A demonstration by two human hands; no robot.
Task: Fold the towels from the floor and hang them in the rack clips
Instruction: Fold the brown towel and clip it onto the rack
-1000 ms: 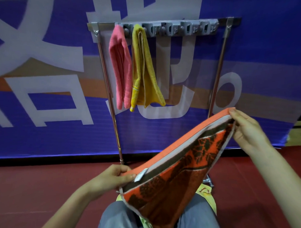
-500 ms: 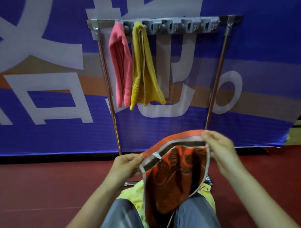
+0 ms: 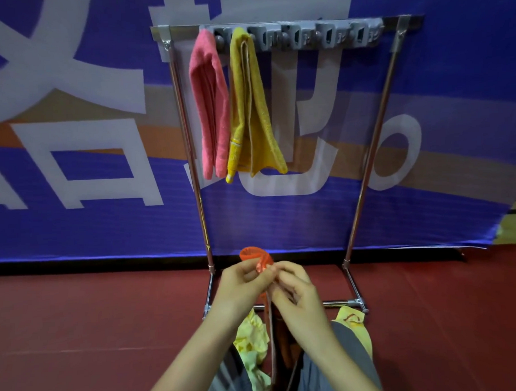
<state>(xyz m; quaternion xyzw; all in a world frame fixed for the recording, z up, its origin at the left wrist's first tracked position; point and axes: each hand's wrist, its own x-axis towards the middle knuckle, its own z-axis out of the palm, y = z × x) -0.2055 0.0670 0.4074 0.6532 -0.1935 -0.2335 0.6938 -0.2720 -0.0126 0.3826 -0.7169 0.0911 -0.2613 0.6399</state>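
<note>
An orange patterned towel is folded in half and hangs edge-on between my knees. My left hand and my right hand meet at its top corners and both pinch it. Ahead stands a metal rack whose top bar carries a row of grey clips. A pink towel hangs from the leftmost clip. A yellow towel hangs from the clip beside it. The clips further right hold nothing.
A pale yellow cloth lies on the red floor under my legs, by the rack's base bar. A blue banner wall stands right behind the rack.
My hands have come together from wide apart, bringing the orange towel's two top corners together so it now hangs folded in half and narrow.
</note>
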